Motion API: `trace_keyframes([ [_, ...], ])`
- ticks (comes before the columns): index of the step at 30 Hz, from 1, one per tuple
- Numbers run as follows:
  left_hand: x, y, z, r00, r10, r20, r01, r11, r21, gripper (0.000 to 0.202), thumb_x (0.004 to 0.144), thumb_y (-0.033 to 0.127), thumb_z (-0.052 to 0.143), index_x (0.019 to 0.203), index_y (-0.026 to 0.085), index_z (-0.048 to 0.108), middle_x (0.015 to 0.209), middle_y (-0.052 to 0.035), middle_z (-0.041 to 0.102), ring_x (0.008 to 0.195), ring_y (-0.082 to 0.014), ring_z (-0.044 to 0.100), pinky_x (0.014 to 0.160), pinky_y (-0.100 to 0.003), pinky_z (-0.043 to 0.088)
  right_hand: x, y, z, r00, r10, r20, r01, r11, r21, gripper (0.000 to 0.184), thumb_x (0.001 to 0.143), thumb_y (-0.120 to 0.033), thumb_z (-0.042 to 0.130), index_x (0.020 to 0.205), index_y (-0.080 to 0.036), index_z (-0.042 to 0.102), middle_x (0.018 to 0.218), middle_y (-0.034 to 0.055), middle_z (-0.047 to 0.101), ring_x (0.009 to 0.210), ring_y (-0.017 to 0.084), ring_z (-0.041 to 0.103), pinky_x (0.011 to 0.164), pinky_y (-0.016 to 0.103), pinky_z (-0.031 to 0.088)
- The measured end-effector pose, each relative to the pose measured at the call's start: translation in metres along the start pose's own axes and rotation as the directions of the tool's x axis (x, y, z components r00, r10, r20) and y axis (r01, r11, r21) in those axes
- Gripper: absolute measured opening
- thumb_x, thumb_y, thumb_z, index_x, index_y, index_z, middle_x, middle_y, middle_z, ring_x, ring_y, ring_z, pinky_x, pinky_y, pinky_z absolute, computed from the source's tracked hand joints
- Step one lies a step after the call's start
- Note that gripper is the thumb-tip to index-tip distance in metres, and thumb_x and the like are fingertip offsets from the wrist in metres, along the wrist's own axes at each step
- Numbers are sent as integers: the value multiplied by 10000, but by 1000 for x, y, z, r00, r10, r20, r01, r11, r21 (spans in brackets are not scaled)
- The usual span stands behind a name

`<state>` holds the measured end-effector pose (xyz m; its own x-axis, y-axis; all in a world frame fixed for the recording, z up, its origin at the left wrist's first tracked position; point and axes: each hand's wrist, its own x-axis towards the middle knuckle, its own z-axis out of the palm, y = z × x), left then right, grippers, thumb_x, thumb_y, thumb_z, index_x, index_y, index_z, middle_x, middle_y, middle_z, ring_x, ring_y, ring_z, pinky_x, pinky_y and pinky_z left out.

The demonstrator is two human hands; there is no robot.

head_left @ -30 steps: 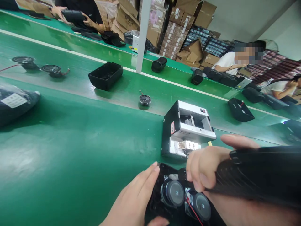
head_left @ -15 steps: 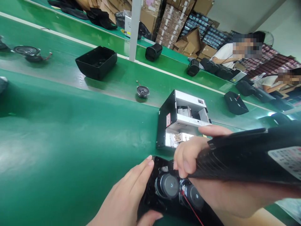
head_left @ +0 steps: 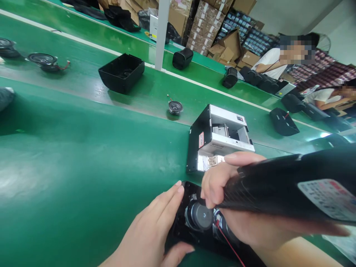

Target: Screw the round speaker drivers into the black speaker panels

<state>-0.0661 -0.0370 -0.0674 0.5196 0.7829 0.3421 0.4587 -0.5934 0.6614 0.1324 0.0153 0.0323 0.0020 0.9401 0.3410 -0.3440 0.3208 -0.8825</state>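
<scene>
My left hand [head_left: 151, 231] grips the left end of a black speaker panel [head_left: 180, 230] lying on the green bench [head_left: 83, 167]. Two round drivers [head_left: 198, 215] with a red wire sit in that panel. My right hand [head_left: 222, 185] is closed around a black power tool [head_left: 283, 189] with a white label, held over the panel's right driver. Its tip is hidden behind my fingers. Just beyond my hands stands a small black and white machine [head_left: 218, 139].
On the conveyor belt lie a loose small speaker driver [head_left: 175, 107], an open black housing [head_left: 122, 72], larger drivers [head_left: 46, 61] at far left and another housing [head_left: 283, 121]. Two people sit at the far side on the right. Cardboard boxes [head_left: 205, 26] are stacked behind a white post [head_left: 162, 35].
The power tool has swung further into view, showing its white label. My left thumb has curled under the panel's edge. The camera has shifted slightly.
</scene>
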Motion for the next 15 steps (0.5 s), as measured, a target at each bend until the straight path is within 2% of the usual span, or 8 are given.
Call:
trace_keyframes([
  [4, -1, 1, 2, 1000, -22, 2, 22, 1000, 13, 908, 1051, 469, 669, 1774, 225, 178, 1702, -162, 517, 1498, -322, 601, 1146, -447, 604, 1, 4, 2, 1000, -4, 5, 4, 1000, -15, 664, 907, -826, 675, 1187, -244, 830, 640, 39, 725, 466, 215, 571, 477, 344, 459],
  [10, -7, 1, 3, 1000, -20, 0, 20, 999, 43, 911, 1066, 478, 660, 1777, 219, 154, 1699, -189, 513, 1502, -354, 593, 1128, -498, 620, 9, 13, -4, 994, -60, 90, 65, 997, -48, 757, 870, -935, 578, 1158, -279, 821, 613, -17, 705, 398, 179, 562, 374, 291, 461],
  [15, -4, 3, 6, 999, -43, 28, 43, 999, 5, 1048, 1017, 445, 741, 1788, 306, 44, 1719, -162, 490, 1501, -369, 592, 1122, -527, 628, 7, 16, -5, 999, -20, 48, 23, 997, -70, 766, 838, -968, 579, 1100, -290, 819, 585, -11, 696, 403, 187, 566, 403, 307, 481],
])
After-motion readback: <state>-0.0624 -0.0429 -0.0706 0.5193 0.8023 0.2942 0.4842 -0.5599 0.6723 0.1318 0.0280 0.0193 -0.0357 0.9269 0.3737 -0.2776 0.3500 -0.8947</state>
